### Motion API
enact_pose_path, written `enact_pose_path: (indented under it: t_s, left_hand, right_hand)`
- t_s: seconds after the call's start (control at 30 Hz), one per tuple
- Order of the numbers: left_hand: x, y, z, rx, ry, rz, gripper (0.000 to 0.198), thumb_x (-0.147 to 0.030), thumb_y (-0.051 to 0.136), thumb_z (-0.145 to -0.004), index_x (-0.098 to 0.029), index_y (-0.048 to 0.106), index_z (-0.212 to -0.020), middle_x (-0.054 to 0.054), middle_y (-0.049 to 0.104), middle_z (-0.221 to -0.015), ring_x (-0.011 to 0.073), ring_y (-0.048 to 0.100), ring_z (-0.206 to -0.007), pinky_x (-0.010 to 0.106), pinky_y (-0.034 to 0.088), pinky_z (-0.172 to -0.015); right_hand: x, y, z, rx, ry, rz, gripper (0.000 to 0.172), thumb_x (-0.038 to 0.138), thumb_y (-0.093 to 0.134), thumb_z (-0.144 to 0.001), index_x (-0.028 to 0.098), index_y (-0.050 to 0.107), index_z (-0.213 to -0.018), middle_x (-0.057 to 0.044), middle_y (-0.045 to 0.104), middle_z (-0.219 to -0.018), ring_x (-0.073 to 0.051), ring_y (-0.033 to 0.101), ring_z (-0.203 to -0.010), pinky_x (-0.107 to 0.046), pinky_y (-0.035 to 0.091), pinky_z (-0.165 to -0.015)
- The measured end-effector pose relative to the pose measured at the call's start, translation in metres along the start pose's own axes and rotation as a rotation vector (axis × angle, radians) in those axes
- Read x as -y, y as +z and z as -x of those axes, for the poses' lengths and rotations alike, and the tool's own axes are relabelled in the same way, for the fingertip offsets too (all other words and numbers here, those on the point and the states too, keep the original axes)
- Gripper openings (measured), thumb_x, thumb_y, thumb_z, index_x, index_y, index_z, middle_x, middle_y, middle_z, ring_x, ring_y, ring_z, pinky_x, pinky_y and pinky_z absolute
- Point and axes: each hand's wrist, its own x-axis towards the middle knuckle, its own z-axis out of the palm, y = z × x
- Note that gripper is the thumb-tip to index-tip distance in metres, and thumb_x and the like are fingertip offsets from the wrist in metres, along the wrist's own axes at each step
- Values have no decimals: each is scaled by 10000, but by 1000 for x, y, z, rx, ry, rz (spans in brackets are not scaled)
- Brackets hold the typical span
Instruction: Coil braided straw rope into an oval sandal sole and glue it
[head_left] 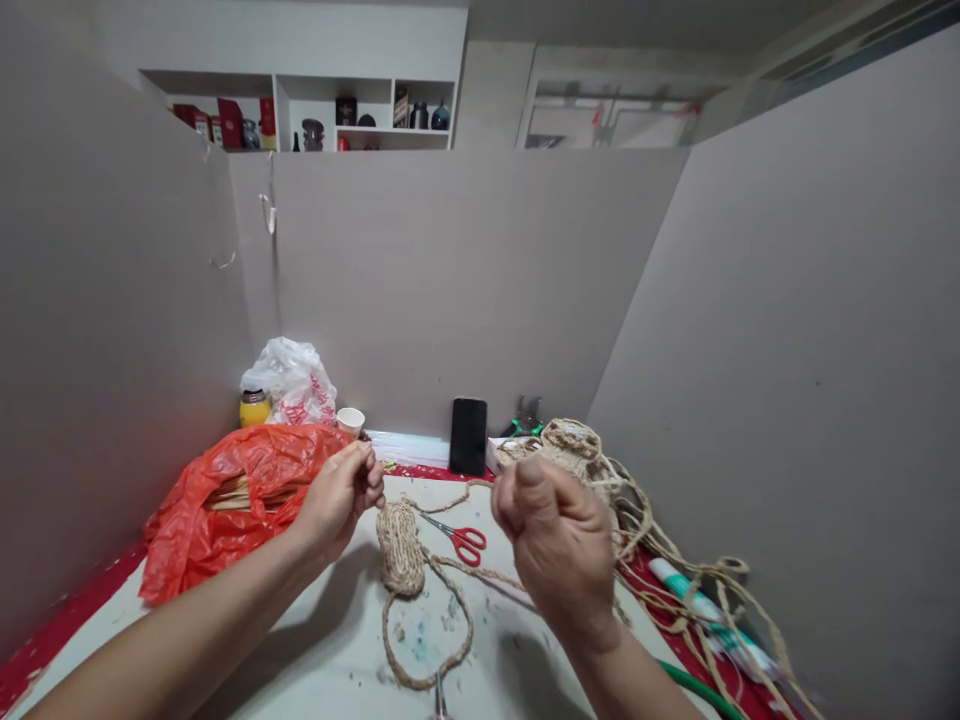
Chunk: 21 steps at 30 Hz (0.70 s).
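My left hand [346, 492] is closed in a pinch, fingertips beside the top of a braided straw piece [400, 548]; what they hold, if anything, I cannot make out. My right hand [559, 535] is a fist raised over the board, thumb on top, its contents hidden. From the braided piece a thin straw cord [454, 496] leads toward the right fist; whether it is gripped or passes behind does not show. A thicker straw rope [471, 625] loops in front. Between the hands lie red-handled scissors [466, 544]. A metal tip [440, 692] shows at the bottom edge.
A red plastic bag [195, 510] holding straw-coloured strips is at left. Behind stand a white bag [289, 375], yellow jar [254, 408], paper cup [350, 420] and phone [469, 436]. Pliers [527, 415] and tangled straw rope [679, 560] are at right. Grey partitions [450, 280] enclose the table.
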Motion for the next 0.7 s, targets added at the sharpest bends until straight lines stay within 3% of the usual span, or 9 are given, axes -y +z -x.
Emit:
enact_pose_path:
  t_s: [0.1,0.27,0.4,0.53,0.63,0.7]
  left_hand:
    - [16,-5,-6,-21,35,-71,355,-436,559,-800,-200,403,-585,-81,413,-464,62,322,-396,201,346,-452]
    - [30,-11,-11,-51,130,-220,280,-408,670,-726,-147,586,-666,0,613,-639,71,434,-466,211,359,-487]
    - [37,-17,-16,-90,150,-302,237,-343,716,-694,-145,595,-643,-19,587,-601,78,445,-477,212,356,-490]
    - [54,-31,-25,-168,86,-363,253,-362,622,-807,-153,574,-674,-40,553,-598,88,489,-517,215,405,-525]
    - [68,-44,-32,-202,-28,-422,240,-342,552,-882,-138,613,-993,44,641,-951,166,618,-798,333,520,-707]
    - [75,-52,-35,-209,-106,-459,326,-327,552,-887,-158,555,-1166,82,591,-1164,221,607,-970,422,522,-805]
  right_hand:
    - [-8,7,4,167,87,52,471,468,485,-924,210,407,-538,64,368,-485,-88,332,-435,-231,277,-419]
    - [-24,18,10,407,251,145,306,456,491,-916,208,471,-738,61,459,-575,-96,415,-488,-210,361,-464]
    - [-45,16,6,415,326,285,434,514,480,-891,215,412,-583,60,453,-458,-91,412,-417,-217,344,-451]
    - [-75,8,-7,439,425,440,485,543,380,-904,236,358,-529,72,410,-376,-98,402,-341,-230,319,-420]
    - [-96,-1,-12,513,449,570,315,422,513,-862,209,475,-633,71,482,-457,-126,501,-440,-239,365,-482]
    - [-105,-7,-9,557,450,668,146,322,596,-826,181,562,-837,68,537,-549,-137,541,-525,-251,392,-539]
